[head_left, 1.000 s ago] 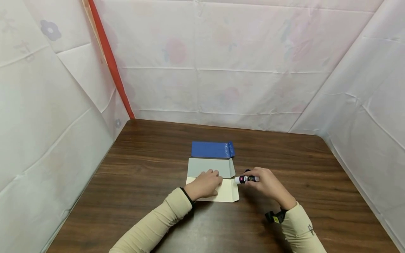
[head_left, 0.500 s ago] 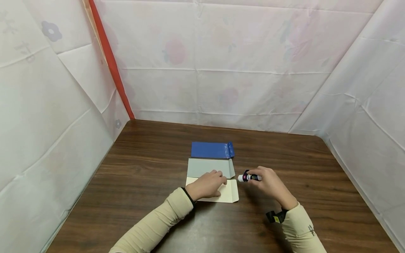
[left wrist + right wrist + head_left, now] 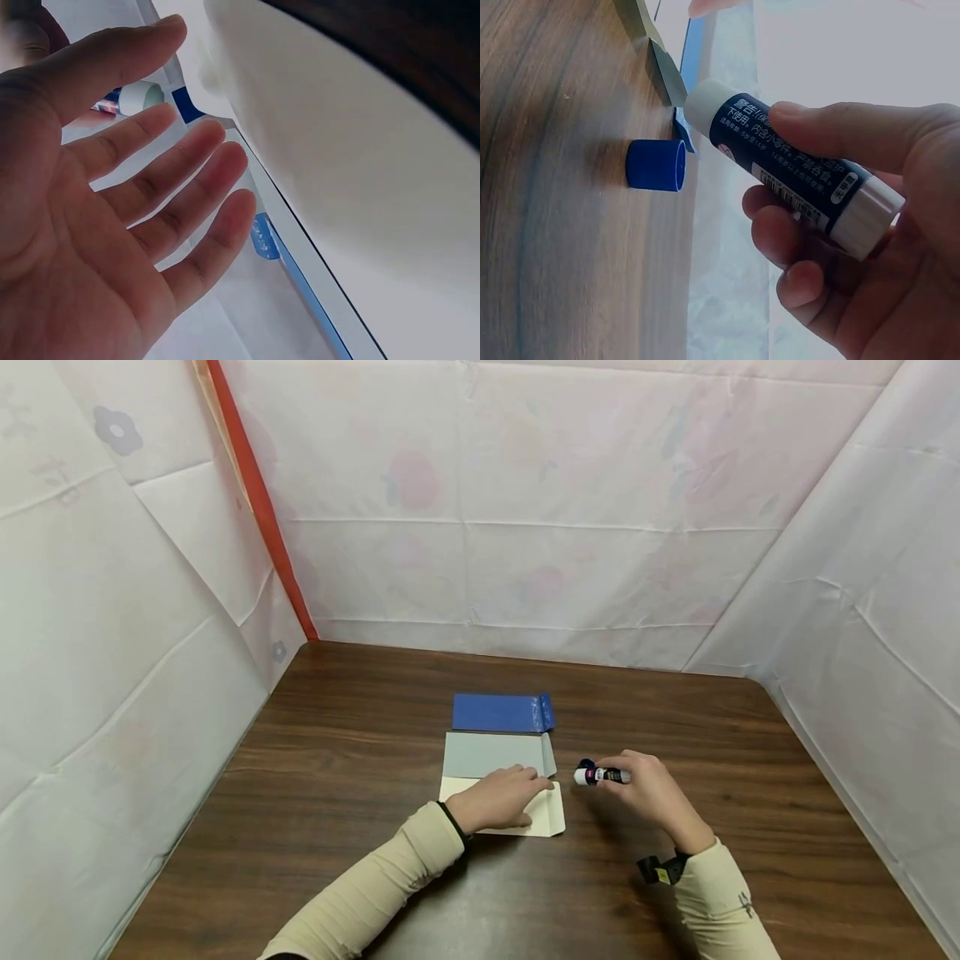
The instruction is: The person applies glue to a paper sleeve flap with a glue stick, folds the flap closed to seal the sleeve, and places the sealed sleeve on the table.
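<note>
Cream sheet [image 3: 542, 817] partly hidden by left hand [image 3: 501, 797]; contact unclear. Right hand [image 3: 649, 785] partly covers glue stick [image 3: 602, 775] in head view. Stick's apart from the sheet, to its right, long axis roughly crosswise, white tip pointing left. Right fingers pinch it; left fingers loosely extended, nothing gripped.

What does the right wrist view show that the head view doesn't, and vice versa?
Only the right wrist view shows the barcode and legible small print on the glue stick.
Only the head view shows the red strip and both sleeves.
Both show the right hand holding the glue stick, the blue cap and the table.
</note>
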Available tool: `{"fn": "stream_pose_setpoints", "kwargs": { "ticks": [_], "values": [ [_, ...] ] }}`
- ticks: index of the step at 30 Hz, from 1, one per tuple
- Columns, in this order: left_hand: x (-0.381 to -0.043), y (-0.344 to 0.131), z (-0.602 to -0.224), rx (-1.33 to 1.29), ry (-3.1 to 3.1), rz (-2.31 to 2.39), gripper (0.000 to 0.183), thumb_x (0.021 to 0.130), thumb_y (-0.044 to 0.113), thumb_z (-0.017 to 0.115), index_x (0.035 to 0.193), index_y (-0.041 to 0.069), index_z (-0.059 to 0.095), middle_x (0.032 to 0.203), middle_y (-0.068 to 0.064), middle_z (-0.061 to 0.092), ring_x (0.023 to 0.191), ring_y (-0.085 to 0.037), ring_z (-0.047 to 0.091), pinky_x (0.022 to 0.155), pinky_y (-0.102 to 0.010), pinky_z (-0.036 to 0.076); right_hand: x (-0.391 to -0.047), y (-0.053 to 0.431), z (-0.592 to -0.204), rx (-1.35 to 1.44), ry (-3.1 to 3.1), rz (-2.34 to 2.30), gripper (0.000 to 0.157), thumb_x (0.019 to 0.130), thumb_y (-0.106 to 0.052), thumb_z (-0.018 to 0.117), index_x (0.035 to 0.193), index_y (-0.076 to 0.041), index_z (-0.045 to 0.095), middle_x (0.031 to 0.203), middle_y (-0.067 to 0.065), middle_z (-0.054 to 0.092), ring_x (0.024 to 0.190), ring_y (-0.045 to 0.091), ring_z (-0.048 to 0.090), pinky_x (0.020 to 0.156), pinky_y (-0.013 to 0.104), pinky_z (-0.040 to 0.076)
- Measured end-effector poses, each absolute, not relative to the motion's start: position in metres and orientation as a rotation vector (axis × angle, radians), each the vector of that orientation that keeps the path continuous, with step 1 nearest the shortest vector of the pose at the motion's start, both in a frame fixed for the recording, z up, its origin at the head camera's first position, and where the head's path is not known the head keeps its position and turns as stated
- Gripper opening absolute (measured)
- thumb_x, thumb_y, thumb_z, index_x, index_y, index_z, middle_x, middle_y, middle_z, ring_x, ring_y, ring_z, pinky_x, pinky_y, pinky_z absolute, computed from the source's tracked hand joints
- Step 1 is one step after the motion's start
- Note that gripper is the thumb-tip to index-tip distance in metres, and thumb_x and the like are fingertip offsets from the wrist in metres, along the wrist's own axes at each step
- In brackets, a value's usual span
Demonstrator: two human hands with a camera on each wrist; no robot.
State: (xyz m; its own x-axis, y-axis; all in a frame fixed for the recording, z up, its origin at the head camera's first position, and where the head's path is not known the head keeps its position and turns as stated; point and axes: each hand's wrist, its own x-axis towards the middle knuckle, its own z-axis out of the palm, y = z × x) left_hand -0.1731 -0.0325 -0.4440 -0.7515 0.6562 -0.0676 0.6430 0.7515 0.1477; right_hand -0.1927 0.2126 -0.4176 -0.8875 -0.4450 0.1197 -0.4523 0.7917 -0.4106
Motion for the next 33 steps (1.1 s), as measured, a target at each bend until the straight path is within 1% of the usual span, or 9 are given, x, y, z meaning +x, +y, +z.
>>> {"fn": "stream_pose_setpoints", "kwargs": {
  "ticks": [5,8,12,15,19,28,33],
  "values": [
    [-0.173,-0.030,-0.447,1.051,2.832,0.139,0.059,0.080,0.019,0.076,0.136,0.017,0.056,0.117,-0.001,0.065,0.102,-0.017,0.061,0.084,-0.027,0.051,-0.193,0.215,-0.418,0.739,-2.944,0.667,0.023,0.082,-0.014,0.077,0.105,-0.008,0.075,0.080,0.000,0.062,0.063,0.008,0.042,0.055,0.024,0.034],
    [-0.173,-0.029,-0.449,1.060,2.838,0.124,0.058,0.080,0.019,0.076,0.135,0.018,0.056,0.117,-0.001,0.065,0.101,-0.017,0.061,0.084,-0.027,0.051,-0.194,0.216,-0.419,0.739,-2.936,0.653,0.023,0.082,-0.014,0.077,0.104,-0.008,0.075,0.079,0.000,0.062,0.063,0.008,0.042,0.056,0.024,0.034],
    [-0.171,-0.027,-0.450,1.086,2.850,0.074,0.058,0.081,0.019,0.075,0.136,0.022,0.056,0.114,0.000,0.064,0.098,-0.017,0.060,0.080,-0.027,0.051,-0.193,0.217,-0.420,0.737,-2.928,0.641,0.023,0.081,-0.014,0.077,0.104,-0.009,0.075,0.078,-0.001,0.062,0.063,0.008,0.043,0.056,0.024,0.034],
    [-0.170,-0.025,-0.451,1.111,2.851,0.008,0.060,0.083,0.020,0.074,0.139,0.027,0.054,0.111,0.000,0.063,0.094,-0.016,0.059,0.073,-0.026,0.051,-0.193,0.217,-0.420,0.734,-2.923,0.639,0.022,0.081,-0.014,0.077,0.103,-0.009,0.075,0.079,-0.001,0.063,0.063,0.008,0.044,0.056,0.025,0.035],
    [-0.169,-0.024,-0.449,1.137,2.844,-0.050,0.061,0.085,0.021,0.073,0.141,0.032,0.051,0.109,0.000,0.062,0.092,-0.015,0.057,0.069,-0.025,0.050,-0.194,0.218,-0.421,0.726,-2.925,0.648,0.022,0.081,-0.014,0.077,0.103,-0.009,0.075,0.082,0.001,0.065,0.064,0.008,0.046,0.057,0.025,0.037],
    [-0.168,-0.021,-0.447,1.116,2.837,-0.108,0.062,0.087,0.021,0.071,0.141,0.040,0.049,0.111,-0.001,0.061,0.092,-0.016,0.056,0.067,-0.026,0.051,-0.193,0.218,-0.424,0.725,-2.948,0.670,0.022,0.082,-0.014,0.077,0.103,-0.008,0.075,0.085,0.003,0.067,0.065,0.008,0.048,0.057,0.024,0.038],
    [-0.168,-0.021,-0.448,1.112,2.841,-0.100,0.062,0.086,0.020,0.072,0.140,0.040,0.051,0.111,-0.001,0.062,0.092,-0.016,0.057,0.066,-0.027,0.051,-0.193,0.218,-0.424,0.722,-2.952,0.668,0.022,0.083,-0.014,0.077,0.104,-0.009,0.075,0.086,0.003,0.068,0.066,0.008,0.048,0.057,0.025,0.038]
  ]
}}
